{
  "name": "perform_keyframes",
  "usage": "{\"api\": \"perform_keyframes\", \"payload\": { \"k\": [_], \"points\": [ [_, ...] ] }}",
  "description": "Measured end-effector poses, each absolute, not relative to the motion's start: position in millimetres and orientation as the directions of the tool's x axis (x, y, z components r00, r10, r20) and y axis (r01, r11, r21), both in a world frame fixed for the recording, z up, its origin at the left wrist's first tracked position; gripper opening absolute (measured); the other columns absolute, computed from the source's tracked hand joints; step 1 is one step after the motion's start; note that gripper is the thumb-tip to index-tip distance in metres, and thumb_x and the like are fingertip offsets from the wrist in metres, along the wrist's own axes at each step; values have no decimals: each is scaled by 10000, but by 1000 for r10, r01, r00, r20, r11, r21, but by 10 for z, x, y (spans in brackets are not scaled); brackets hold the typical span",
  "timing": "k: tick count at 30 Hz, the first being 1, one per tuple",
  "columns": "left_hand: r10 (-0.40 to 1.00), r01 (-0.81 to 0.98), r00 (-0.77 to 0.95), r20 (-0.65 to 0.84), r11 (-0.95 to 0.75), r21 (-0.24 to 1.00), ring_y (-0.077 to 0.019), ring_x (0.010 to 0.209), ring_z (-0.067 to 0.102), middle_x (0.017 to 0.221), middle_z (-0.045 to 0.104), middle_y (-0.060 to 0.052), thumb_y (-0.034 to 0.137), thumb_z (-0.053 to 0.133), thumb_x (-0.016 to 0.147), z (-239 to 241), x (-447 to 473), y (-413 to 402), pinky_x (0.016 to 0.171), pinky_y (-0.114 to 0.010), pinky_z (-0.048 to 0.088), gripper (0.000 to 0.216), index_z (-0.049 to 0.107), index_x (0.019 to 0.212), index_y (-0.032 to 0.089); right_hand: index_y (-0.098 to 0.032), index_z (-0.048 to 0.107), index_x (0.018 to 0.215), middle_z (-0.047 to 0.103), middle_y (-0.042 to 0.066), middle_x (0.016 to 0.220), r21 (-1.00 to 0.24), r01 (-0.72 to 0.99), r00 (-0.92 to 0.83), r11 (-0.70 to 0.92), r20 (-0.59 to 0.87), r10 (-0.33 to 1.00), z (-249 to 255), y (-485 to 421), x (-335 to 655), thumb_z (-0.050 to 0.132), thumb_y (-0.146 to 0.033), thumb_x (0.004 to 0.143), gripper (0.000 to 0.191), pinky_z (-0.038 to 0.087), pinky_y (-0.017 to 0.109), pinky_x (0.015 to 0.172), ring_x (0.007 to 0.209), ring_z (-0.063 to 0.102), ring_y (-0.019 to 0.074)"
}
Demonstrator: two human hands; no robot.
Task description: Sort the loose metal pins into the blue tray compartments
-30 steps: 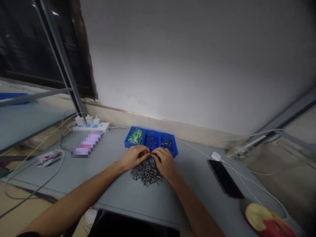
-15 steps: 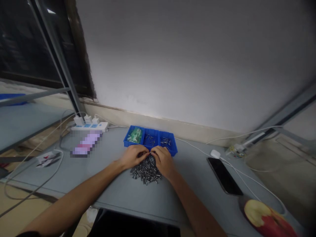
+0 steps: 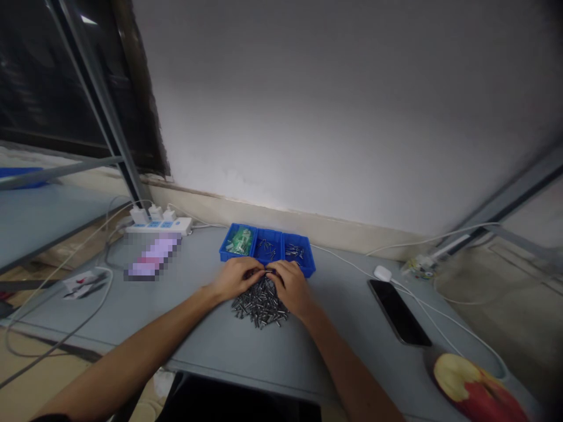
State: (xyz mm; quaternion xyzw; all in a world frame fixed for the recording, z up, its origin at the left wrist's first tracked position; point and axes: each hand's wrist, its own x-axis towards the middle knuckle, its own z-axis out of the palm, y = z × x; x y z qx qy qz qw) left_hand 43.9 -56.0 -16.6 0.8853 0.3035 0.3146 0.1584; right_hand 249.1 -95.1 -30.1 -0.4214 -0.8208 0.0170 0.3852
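A pile of small grey metal pins (image 3: 259,305) lies on the grey table (image 3: 211,340). My left hand (image 3: 237,278) and my right hand (image 3: 290,286) rest at the pile's far edge, knuckles up, fingers curled inward and fingertips meeting between them. What the fingertips pinch is too small to make out. Just beyond the hands stand three joined blue bins (image 3: 267,247): the left one holds green parts, the middle and right ones hold a few metal pins.
A black phone (image 3: 399,319) on a white cable lies at right, with a bitten red apple (image 3: 470,391) near the front right corner. A white power strip (image 3: 159,225) with chargers and loose cables sits at left, beside a blurred pink item (image 3: 153,258).
Both hands stay at the pile's far edge, fingertips working together; the view has shifted slightly. Nothing else has moved.
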Motion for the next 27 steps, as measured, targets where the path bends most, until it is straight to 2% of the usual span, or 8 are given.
{"api": "perform_keyframes", "payload": {
  "k": [2,6,11,16,21,27],
  "points": [
    [635,436,619,462,-767,470,-154,766,622,872,707,-18,322,550,996,-172,437,-556,730,-271,454,199,701,970,195,-214,608,1055,719,44,1010,-359,683,-329,636,626,707,-303,-952,2489,522,-182,1026,96,374,355,837,933,643,215],
    [630,440,622,464,-772,459,-154,765,626,861,709,-16,323,557,992,-171,436,-557,721,-269,449,194,705,980,200,-213,594,939,708,36,922,-345,694,-335,631,622,708,-308,-949,2483,468,-157,1039,170,367,349,801,892,643,213],
    [639,442,615,461,-765,469,-150,739,614,850,705,-20,329,557,991,-150,440,-569,699,-264,446,199,704,976,196,-216,606,1048,716,46,989,-338,685,-340,645,635,694,-302,-951,2484,479,-178,1037,133,377,348,832,921,643,214],
    [632,432,616,470,-771,468,-152,747,619,853,707,-19,348,565,990,-144,446,-573,708,-267,448,208,706,988,196,-217,592,935,698,32,913,-336,698,-329,632,633,700,-295,-949,2496,452,-134,1030,188,364,339,799,896,636,209],
    [641,444,610,466,-763,469,-145,716,603,831,696,-18,357,558,990,-147,438,-570,685,-260,442,220,707,989,194,-215,602,1026,709,40,971,-342,682,-336,646,638,693,-277,-959,2502,502,-187,1031,103,371,340,813,907,639,207],
    [637,442,618,462,-766,466,-145,722,603,830,697,-15,351,552,995,-147,435,-571,687,-259,445,220,710,983,199,-223,591,934,702,35,926,-341,707,-318,619,629,710,-291,-954,2490,433,-206,1060,202,377,346,796,878,632,205]
  ]
}}
